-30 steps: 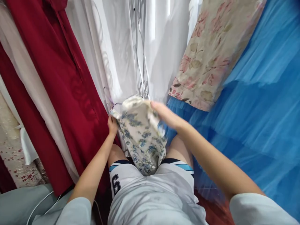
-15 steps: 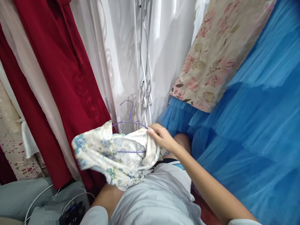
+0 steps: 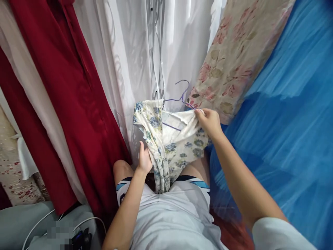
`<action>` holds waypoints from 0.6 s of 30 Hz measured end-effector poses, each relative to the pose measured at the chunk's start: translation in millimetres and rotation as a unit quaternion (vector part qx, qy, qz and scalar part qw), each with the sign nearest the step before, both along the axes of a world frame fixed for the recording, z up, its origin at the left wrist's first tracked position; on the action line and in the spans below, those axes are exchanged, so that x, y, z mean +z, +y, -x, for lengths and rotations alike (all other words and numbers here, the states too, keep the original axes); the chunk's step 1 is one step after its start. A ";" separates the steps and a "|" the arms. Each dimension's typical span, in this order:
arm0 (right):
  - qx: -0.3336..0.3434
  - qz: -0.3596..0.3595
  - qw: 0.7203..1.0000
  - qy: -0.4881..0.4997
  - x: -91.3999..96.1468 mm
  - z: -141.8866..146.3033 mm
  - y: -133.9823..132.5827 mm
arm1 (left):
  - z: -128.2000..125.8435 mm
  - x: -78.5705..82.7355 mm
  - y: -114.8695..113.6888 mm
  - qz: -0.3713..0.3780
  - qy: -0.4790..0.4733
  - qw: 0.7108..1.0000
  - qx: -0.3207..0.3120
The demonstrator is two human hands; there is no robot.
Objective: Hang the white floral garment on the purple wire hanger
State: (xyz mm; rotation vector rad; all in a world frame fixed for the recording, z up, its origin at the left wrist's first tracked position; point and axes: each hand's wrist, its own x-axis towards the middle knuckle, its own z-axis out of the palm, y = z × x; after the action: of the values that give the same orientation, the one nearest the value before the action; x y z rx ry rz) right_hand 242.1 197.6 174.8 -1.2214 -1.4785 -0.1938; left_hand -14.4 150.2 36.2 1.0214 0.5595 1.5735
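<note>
My R hand (image 3: 210, 122) pinches 1 floral top (image 3: 179, 151), 1 purple hanger (image 3: 182, 97) beside it; L hand (image 3: 145, 161) fingers hidden, can't tell grip.

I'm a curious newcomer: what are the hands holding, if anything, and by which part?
A flowered garment on a purple hanger: the right hand pinches one shoulder. The left hand is at the garment's side; grip unclear.

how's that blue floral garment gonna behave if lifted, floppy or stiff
The floral garment is probably floppy, since its cloth gathers into loose folds. It may be light: the right hand pinches just its top edge. The purple hanger inside would likely stiffen only the upper part.
</note>
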 end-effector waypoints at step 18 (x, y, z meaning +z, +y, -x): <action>0.257 -0.145 0.943 -0.153 -28.3 70.1 -36.3 | -28.7 -86.9 -34.1 0.053 0.106 0.976 0.183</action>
State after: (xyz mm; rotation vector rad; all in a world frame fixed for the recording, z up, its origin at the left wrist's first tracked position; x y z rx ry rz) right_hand 171.9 161.3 146.4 -0.5555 -1.9118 -0.2430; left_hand 14.3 116.1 -50.7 1.0536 1.0148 1.7400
